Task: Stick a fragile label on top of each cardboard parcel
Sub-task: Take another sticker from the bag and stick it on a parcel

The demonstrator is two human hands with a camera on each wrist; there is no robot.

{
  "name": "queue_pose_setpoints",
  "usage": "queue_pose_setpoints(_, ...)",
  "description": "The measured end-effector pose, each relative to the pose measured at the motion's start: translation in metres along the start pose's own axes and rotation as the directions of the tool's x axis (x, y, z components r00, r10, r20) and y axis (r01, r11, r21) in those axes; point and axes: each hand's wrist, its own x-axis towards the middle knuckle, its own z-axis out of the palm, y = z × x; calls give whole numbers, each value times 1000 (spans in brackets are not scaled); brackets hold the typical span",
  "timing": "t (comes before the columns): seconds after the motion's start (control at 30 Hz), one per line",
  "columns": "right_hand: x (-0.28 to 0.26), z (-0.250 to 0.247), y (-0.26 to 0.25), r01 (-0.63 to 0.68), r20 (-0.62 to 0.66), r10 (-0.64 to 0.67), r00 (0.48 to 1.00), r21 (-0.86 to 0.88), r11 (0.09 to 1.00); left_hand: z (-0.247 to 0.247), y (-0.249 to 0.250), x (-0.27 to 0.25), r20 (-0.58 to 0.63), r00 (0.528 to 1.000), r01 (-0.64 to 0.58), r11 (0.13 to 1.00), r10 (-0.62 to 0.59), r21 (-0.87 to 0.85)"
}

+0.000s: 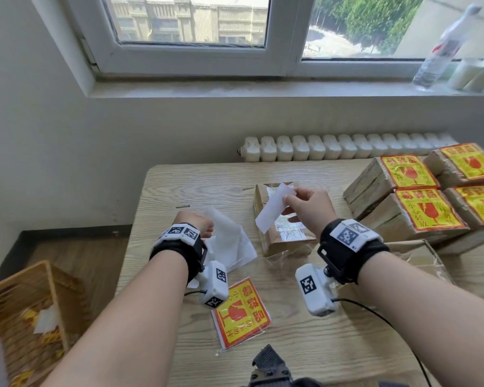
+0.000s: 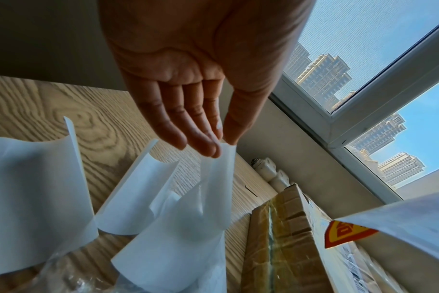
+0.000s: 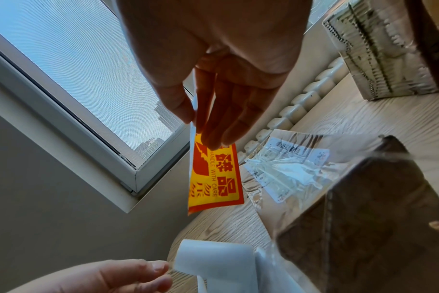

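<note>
My right hand pinches a yellow and red fragile label by its top edge; in the head view its white back faces me. It hangs above an unlabelled cardboard parcel at the table's middle. My left hand pinches a white backing sheet between thumb and fingertips, over a heap of peeled backing sheets. Several labelled parcels are stacked at the right. A pack of labels lies near the front edge.
The wooden table stands against a wall with a radiator behind it. A flattened cardboard box lies under my right forearm. A wicker basket holding scraps stands on the floor to the left. Bottles stand on the window sill.
</note>
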Motion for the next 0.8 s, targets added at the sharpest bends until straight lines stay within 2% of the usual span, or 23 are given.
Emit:
queue_pose_setpoints(0.27, -8, -3, -2, 16, -3, -16, 1000, -20, 1000, -5, 4, -16, 21, 999, -42, 999, 41, 24)
queue_pose_setpoints(0.43, -16, -9, -5, 46, -5, -46, 999, -42, 998, 3, 18, -34, 77, 989, -126, 992, 126, -6)
queue_pose_setpoints(0.53, -23, -14, -9, 79, -16, -79, 997, -40, 996, 12, 33, -52, 184, 963, -187, 980, 198, -73)
queue_pose_setpoints(0.63, -30, -19, -11, 133, -13, -135, 991, -110, 985, 22, 49, -72, 311, 910, -250, 961, 274, -114)
queue_pose_setpoints(0.7, -35, -21, -13, 191, 5, -193, 981, -172, 966, 27, 57, -86, 346, 879, -291, 944, 327, -154)
queue_pose_setpoints(0.8, -47, -26, -19, 265, 58, -258, 964, -177, 948, 34, 67, -102, 354, 869, -293, 937, 345, -193)
